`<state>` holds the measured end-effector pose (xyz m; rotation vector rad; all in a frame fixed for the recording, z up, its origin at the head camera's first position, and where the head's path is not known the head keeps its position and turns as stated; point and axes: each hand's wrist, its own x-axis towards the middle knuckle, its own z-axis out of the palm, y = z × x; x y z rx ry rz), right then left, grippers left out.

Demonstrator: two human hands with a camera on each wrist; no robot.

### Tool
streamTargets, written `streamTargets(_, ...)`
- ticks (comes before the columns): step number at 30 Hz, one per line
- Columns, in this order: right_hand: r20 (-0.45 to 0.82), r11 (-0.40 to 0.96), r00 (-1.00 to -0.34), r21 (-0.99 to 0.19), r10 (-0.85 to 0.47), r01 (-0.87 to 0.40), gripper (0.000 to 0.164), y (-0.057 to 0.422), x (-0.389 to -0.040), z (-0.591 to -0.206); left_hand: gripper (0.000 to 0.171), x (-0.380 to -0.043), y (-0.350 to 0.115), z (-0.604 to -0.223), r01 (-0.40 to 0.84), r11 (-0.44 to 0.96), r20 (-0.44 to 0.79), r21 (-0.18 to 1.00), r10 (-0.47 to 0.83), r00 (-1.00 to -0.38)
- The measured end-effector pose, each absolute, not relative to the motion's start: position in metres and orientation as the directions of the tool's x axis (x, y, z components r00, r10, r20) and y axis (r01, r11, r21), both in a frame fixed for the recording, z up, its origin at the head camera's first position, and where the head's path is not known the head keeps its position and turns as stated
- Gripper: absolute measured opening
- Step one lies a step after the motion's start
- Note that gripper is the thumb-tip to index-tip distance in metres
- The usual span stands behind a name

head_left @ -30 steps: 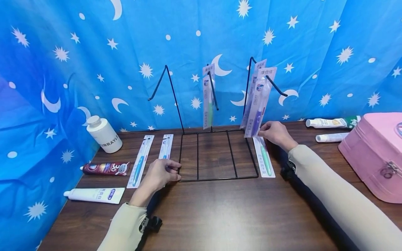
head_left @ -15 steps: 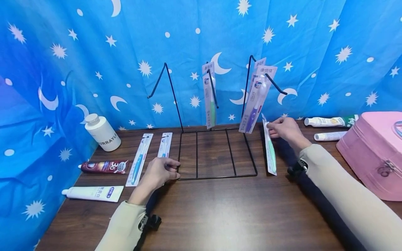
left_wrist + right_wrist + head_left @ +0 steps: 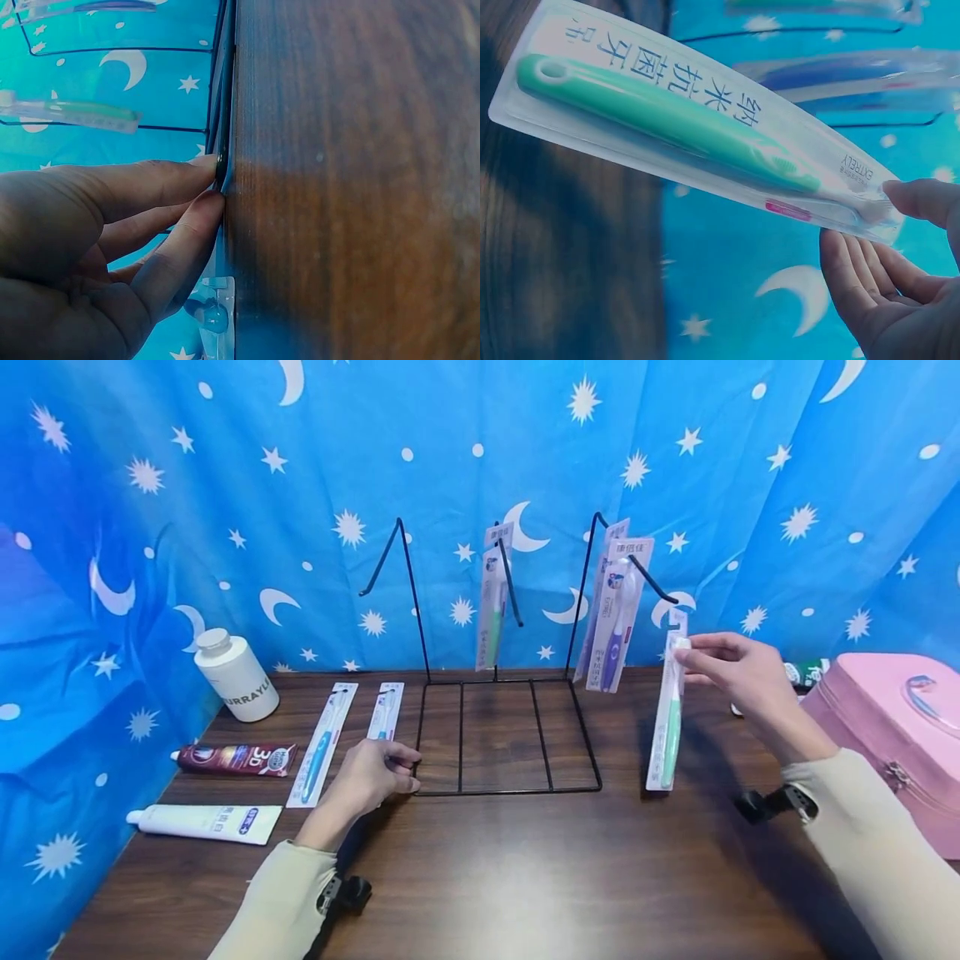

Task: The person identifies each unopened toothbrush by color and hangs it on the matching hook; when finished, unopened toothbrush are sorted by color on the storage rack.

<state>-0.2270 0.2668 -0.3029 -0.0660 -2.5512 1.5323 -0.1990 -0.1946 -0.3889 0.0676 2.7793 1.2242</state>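
Observation:
My right hand (image 3: 742,681) pinches the upper end of a packaged green toothbrush (image 3: 670,727), which hangs nearly upright to the right of the black wire rack (image 3: 510,792). In the right wrist view the thumb lies on the clear blister of the green toothbrush (image 3: 667,127), with the fingers behind the card. My left hand (image 3: 371,777) pinches the front left corner of the rack's base between thumb and fingertip. A packaged purple toothbrush (image 3: 617,627) hangs on the rack's right hook, another pack behind it. On the middle hook hangs a packaged green-handled toothbrush (image 3: 491,610). The left hook holds nothing.
Two packaged blue toothbrushes, one a full-view blue toothbrush (image 3: 322,747), lie left of the rack. Beyond them are a white bottle (image 3: 238,677), a red tube (image 3: 236,758) and a white tube (image 3: 206,822). A pink case (image 3: 892,718) stands at right, partly covering a green-ended tube (image 3: 810,672).
My right hand has picked the green toothbrush up off the table and carried it up and to the right. My left hand keeps its hold on the rack.

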Motion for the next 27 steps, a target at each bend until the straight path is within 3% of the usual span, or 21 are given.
streamTargets(7,0.313,0.257,-0.938,-0.928,0.147,-0.269,0.043,0.263,-0.185,-0.269,0.033,-0.203,-0.195,-0.386,0.026,0.675,-0.065,0.737,0.108,-0.992)
streamTargets(19,0.610,0.058,-0.780,-0.792,0.137,-0.608,0.043,0.199,-0.123,-0.206,0.033,-0.206,-0.197,-0.383,0.047,0.681,-0.037,0.730,0.108,-0.993)
streamTargets(27,0.557,0.338,-0.830,-0.775,-0.036,-0.534,0.040,0.136,-0.113,-0.211,0.031,-0.198,-0.197,-0.394,0.014,0.668,-0.061,0.744,0.088,-0.994)
